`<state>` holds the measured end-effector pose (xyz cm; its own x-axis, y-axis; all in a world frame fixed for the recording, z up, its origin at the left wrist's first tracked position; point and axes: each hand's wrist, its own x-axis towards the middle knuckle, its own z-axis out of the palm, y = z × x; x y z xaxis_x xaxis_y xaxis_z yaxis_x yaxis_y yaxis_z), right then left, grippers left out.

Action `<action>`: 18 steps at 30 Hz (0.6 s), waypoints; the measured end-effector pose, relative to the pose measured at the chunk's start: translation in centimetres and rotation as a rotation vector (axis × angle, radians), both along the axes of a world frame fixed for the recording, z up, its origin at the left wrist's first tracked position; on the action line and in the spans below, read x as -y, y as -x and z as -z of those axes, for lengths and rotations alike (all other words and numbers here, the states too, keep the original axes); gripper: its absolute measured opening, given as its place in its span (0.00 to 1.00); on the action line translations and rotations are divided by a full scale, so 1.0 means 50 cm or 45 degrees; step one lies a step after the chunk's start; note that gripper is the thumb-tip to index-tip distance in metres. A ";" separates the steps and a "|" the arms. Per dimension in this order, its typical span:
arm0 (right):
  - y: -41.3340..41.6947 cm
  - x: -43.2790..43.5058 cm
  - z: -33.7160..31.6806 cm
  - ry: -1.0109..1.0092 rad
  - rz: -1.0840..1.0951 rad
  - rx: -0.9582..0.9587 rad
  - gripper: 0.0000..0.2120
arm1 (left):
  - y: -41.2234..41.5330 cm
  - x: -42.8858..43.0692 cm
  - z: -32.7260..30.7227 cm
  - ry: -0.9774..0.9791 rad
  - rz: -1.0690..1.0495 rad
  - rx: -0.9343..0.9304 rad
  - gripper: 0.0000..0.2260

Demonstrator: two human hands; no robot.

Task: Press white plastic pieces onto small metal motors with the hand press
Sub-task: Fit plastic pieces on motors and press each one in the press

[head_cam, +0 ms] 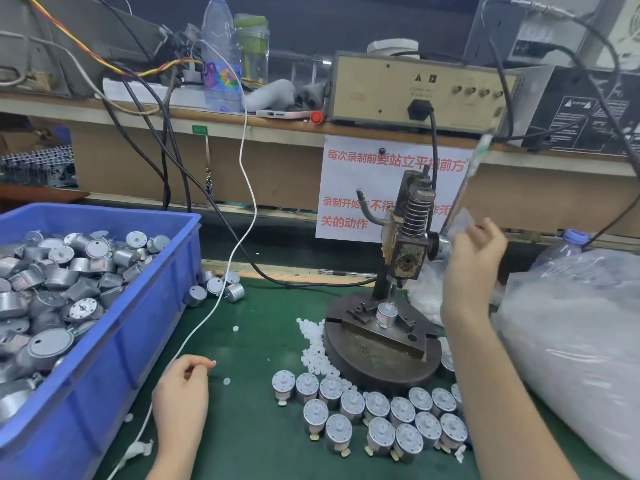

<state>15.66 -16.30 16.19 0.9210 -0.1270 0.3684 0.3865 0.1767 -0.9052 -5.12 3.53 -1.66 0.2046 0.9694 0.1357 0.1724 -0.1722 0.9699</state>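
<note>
left hand [185,382] lower centre, fingers pinching small white plastic piece [213,364] | right hand [475,252] raised beside grey metal hand press [408,247], fingers released | small silver cylindrical motor [386,314] on press base, centre-right

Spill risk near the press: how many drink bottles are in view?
3. A clear water bottle and a green bottle stand side by side on the back shelf; a blue-capped bottle sits far right, behind the plastic bag. Others may be hidden behind clutter.
</note>
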 end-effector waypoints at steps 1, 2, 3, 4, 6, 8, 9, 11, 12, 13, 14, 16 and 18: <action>0.001 -0.004 0.026 0.053 0.023 -0.063 0.22 | 0.000 0.000 -0.001 -0.001 -0.002 0.002 0.14; 0.004 -0.008 0.055 0.115 0.044 -0.121 0.21 | 0.000 0.001 -0.002 -0.001 -0.004 0.001 0.14; 0.008 -0.011 0.084 0.193 0.062 -0.171 0.20 | 0.000 0.001 -0.003 -0.002 -0.004 -0.001 0.14; 0.013 -0.013 0.113 0.285 0.078 -0.203 0.17 | 0.001 0.000 -0.003 -0.002 -0.002 -0.002 0.14; 0.017 -0.015 0.165 0.508 0.081 -0.222 0.09 | 0.001 -0.002 0.000 -0.003 0.004 -0.001 0.14; 0.018 -0.022 0.201 0.819 0.029 -0.213 0.09 | 0.002 -0.002 0.001 -0.006 0.006 -0.006 0.14; 0.019 -0.027 0.211 0.966 0.014 -0.197 0.11 | 0.001 -0.003 0.002 -0.009 0.005 -0.010 0.14; 0.020 -0.038 0.220 1.166 0.033 -0.128 0.19 | 0.001 -0.003 0.001 -0.008 0.000 -0.021 0.14; 0.020 -0.043 0.221 1.247 0.049 -0.092 0.22 | 0.001 -0.002 0.001 -0.003 -0.002 -0.026 0.14; 0.021 -0.046 0.223 1.329 0.065 -0.058 0.24 | 0.000 -0.002 0.000 0.003 -0.003 -0.026 0.14; 0.020 -0.048 0.226 1.396 0.084 -0.025 0.24 | 0.000 -0.001 -0.001 0.007 -0.004 -0.023 0.14; 0.019 -0.046 0.235 1.456 0.136 0.032 0.22 | 0.000 0.000 -0.003 0.010 -0.004 -0.020 0.13; 0.023 -0.041 0.239 1.443 0.181 0.031 0.21 | 0.000 0.002 -0.007 0.001 0.000 -0.031 0.13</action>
<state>14.53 -14.25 4.24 0.9160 0.1873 0.3547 0.3571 -0.7836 -0.5084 -5.10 3.43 -1.30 0.2075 0.9696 0.1299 0.1961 -0.1713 0.9655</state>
